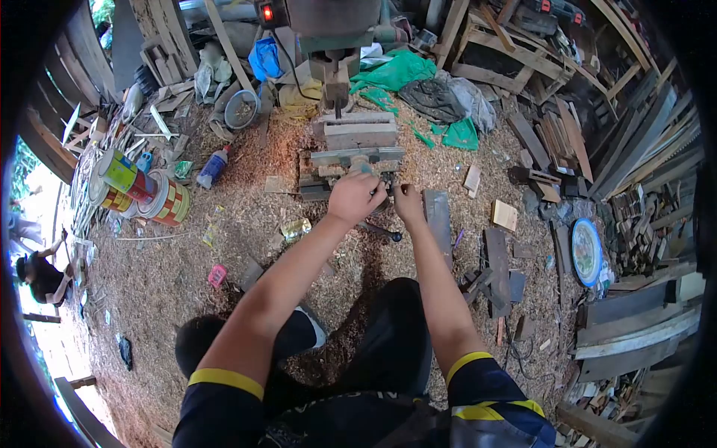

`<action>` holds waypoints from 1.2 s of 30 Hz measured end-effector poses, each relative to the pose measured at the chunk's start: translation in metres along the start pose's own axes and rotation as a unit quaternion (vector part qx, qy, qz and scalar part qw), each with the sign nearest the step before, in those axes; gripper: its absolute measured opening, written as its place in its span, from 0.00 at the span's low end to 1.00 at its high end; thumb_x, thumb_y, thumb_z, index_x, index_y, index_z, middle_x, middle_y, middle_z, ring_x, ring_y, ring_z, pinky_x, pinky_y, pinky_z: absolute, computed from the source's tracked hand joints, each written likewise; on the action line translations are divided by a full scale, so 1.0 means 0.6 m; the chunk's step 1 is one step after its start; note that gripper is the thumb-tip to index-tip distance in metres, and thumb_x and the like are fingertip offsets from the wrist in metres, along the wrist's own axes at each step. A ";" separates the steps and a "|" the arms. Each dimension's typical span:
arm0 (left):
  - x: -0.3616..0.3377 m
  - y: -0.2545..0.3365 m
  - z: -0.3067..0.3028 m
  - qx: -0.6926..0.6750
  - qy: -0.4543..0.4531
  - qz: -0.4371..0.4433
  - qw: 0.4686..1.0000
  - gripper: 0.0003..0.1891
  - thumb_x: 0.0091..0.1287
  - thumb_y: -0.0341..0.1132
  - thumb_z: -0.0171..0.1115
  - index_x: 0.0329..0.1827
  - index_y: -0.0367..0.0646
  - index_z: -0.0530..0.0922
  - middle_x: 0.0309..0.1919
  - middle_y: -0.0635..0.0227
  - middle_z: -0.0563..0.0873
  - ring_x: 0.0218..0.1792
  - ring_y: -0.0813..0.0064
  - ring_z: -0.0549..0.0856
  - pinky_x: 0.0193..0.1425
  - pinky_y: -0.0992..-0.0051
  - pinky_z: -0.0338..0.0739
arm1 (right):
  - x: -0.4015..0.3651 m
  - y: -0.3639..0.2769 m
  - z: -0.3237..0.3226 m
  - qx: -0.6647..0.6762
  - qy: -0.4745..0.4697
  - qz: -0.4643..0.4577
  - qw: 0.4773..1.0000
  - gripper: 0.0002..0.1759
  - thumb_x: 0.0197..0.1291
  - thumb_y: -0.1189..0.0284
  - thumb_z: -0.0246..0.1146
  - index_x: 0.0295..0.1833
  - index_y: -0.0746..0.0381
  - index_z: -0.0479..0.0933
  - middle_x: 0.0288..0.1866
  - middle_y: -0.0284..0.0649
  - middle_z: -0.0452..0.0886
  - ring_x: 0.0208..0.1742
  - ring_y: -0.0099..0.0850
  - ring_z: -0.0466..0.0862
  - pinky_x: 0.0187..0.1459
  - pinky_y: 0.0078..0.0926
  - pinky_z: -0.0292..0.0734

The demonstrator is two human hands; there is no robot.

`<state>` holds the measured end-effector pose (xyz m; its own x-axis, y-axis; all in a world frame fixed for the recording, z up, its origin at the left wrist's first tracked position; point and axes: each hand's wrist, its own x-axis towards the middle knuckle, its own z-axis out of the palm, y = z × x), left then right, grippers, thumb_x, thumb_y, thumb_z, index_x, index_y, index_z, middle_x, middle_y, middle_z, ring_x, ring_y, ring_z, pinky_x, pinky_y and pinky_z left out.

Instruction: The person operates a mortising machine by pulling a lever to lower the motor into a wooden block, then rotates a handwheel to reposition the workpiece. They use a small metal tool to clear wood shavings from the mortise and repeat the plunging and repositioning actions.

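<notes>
A wood block [361, 136] lies across the table of a drilling machine, under its spindle [337, 97]. Closer to me is the metal vise [351, 157] of the machine, dusted with chips. My left hand [357, 198] is closed over the front of the vise, fingers curled around a part they hide. Just to its right, my right hand [408, 204] is closed with bent fingers beside a small dark fitting; what it grips is hidden. Below both hands a crank handle [385, 231] with a black knob sticks out.
Wood chips cover the floor. Paint cans [127, 179] and a bottle [213, 167] stand at left, with a bucket [243, 110] behind. At right are planks [438, 224], a round tray [587, 252] and stacked timber. A red switch light [267, 11] glows. Another person [45, 276] is far left.
</notes>
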<state>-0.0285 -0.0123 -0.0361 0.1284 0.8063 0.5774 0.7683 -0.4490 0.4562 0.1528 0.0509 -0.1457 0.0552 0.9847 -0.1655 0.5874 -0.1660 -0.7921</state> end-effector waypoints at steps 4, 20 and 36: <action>-0.002 -0.004 0.002 -0.012 -0.028 0.003 1.000 0.13 0.70 0.36 0.66 0.29 0.38 0.79 0.29 0.53 0.84 0.35 0.47 0.85 0.43 0.53 0.81 | -0.004 0.006 0.026 -0.006 -0.004 -0.011 1.000 0.31 0.73 0.56 0.68 0.55 0.78 0.73 0.48 0.72 0.86 0.54 0.68 0.86 0.57 0.56 0.80; -0.010 -0.015 0.008 -0.012 -0.017 0.023 1.000 0.13 0.72 0.38 0.65 0.30 0.39 0.80 0.30 0.54 0.85 0.37 0.48 0.85 0.43 0.53 0.80 | 0.025 0.039 0.031 0.069 -0.114 0.048 0.990 0.46 0.82 0.37 0.44 0.55 0.77 0.79 0.32 0.56 0.87 0.31 0.45 0.91 0.38 0.43 0.84; -0.011 -0.016 0.017 0.035 0.054 0.058 0.996 0.10 0.65 0.34 0.70 0.28 0.43 0.78 0.26 0.61 0.81 0.32 0.56 0.82 0.39 0.58 0.78 | 0.020 0.047 0.072 0.433 -0.149 0.248 0.854 0.44 0.81 0.32 0.33 0.43 0.56 0.80 0.28 0.32 0.80 0.23 0.29 0.74 0.27 0.28 0.68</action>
<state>-0.0301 -0.0096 -0.0513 0.1533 0.7030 0.6945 0.7940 -0.5060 0.3369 0.1353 0.0558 -0.1953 -0.1597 0.7459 -0.6467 -0.2731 -0.6629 -0.6971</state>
